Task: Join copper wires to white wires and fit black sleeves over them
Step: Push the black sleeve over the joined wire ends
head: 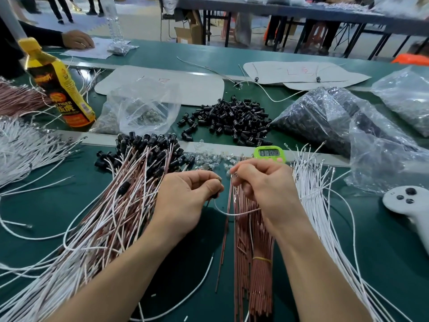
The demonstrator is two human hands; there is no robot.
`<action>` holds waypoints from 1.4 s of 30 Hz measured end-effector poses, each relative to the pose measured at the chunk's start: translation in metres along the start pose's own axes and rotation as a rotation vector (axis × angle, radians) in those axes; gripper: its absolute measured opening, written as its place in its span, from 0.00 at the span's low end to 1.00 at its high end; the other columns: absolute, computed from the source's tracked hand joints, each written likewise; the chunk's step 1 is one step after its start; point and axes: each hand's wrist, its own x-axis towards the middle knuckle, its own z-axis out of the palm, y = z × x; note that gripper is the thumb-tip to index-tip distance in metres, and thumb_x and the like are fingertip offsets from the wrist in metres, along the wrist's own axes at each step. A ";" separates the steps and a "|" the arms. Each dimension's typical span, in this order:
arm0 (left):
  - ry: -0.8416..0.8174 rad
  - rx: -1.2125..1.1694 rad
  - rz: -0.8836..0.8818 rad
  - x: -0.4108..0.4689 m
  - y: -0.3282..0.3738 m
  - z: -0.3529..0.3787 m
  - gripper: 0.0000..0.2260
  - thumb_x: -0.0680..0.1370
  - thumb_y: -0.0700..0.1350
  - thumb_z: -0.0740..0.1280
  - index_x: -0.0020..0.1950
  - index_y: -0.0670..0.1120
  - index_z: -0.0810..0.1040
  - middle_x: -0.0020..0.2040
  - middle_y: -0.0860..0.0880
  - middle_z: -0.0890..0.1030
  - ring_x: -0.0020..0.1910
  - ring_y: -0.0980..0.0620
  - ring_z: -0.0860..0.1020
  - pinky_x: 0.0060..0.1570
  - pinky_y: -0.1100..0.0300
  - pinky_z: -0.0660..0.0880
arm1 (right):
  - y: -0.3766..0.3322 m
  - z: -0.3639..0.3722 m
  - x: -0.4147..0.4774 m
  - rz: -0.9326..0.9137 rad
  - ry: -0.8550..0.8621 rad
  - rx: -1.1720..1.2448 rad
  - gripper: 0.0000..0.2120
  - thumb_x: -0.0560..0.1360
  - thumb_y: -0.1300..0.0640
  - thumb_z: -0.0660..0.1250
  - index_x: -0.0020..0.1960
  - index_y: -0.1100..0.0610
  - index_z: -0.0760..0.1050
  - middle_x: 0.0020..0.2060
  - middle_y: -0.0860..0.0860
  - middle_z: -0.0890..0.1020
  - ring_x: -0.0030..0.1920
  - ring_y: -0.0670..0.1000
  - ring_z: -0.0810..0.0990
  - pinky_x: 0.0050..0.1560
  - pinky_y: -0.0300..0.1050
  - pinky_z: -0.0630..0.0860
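At a green table [383, 252], a person's two hands meet over a bundle of copper wires [246, 228] tied with a yellow band [262, 259]. The left hand [185, 196] has its fingers curled, thumb and forefinger pinching a sleeve [214, 195] that shows black just below the fingertips. From that sleeve a white wire [234, 213] sags in a loop across the gap and runs in under the right hand [262, 182], whose fingers are curled around it, the fingertips nipped together on something too small to make out. The two pinches sit near each other, not touching. Left of the hands lies a pile of joined wires [120, 205] capped with black sleeves; right of them fan loose white wires [320, 205]. Beyond are a green timer [269, 154], a heap of loose sleeves [232, 119], plastic bags [325, 117] and a bottle [58, 89]. A grey controller [411, 205] lies at far right.
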 end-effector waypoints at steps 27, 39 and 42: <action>-0.036 0.132 0.086 -0.001 -0.004 -0.001 0.10 0.73 0.38 0.77 0.42 0.54 0.88 0.35 0.48 0.86 0.38 0.41 0.84 0.45 0.49 0.82 | 0.007 -0.009 -0.003 -0.183 -0.097 -0.148 0.08 0.74 0.66 0.74 0.40 0.55 0.83 0.31 0.52 0.84 0.28 0.49 0.81 0.29 0.36 0.73; -0.074 0.236 0.083 0.001 -0.007 -0.006 0.11 0.74 0.41 0.77 0.42 0.59 0.88 0.35 0.53 0.86 0.37 0.51 0.86 0.44 0.58 0.83 | 0.008 -0.013 -0.002 -0.165 -0.175 -0.158 0.08 0.75 0.67 0.73 0.42 0.56 0.84 0.31 0.55 0.84 0.30 0.52 0.83 0.31 0.42 0.77; -0.080 0.259 0.091 0.001 -0.006 -0.007 0.11 0.74 0.41 0.78 0.42 0.59 0.87 0.35 0.55 0.86 0.36 0.56 0.84 0.43 0.62 0.81 | 0.009 -0.014 -0.002 -0.150 -0.180 -0.148 0.08 0.75 0.68 0.73 0.41 0.56 0.84 0.31 0.55 0.84 0.30 0.52 0.83 0.30 0.43 0.77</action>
